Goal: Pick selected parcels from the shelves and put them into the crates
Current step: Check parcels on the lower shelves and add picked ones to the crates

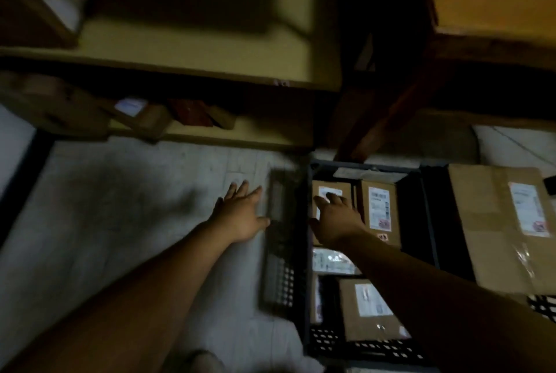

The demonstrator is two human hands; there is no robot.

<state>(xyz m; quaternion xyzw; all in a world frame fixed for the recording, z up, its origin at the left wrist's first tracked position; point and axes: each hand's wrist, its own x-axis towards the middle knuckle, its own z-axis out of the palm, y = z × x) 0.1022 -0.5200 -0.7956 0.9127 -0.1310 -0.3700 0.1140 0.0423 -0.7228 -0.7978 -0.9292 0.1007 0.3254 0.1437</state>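
Fingers [240, 187] of the left hand [240, 216] were spread, palm down, gripping nothing; those of the right hand [337, 219] were also apart and laid loosely over a parcel, not clamped on it. View dim and motion-blurred.

Shelves [180, 65]: pale boards across the upper left, two levels visible. Lower level held a few blurred cardboard parcels [60, 101] near its left end.

Floor [105, 207]: light grey, bare under the left forearm, with a dark shadow on it.

Large box [505, 222]: brown cardboard at the right edge, white label on top, lying in what looked like a second crate; cannot tell for certain.

Crate [307, 252]: dark plastic with perforated walls, standing on the floor just right of the left hand. Left hand hovered beside its outer left wall; thumb near or touching the wall, contact unclear.

Parcels in crate: four or so brown boxes with white labels. Labelled box [380, 210] upright at the far right side. Near box [370, 309] lay flat toward the front. Small parcel [331, 192] at the far left corner sat under the right hand's fingertips. Pale wrapped packet [331, 261] lay between far and near boxes.
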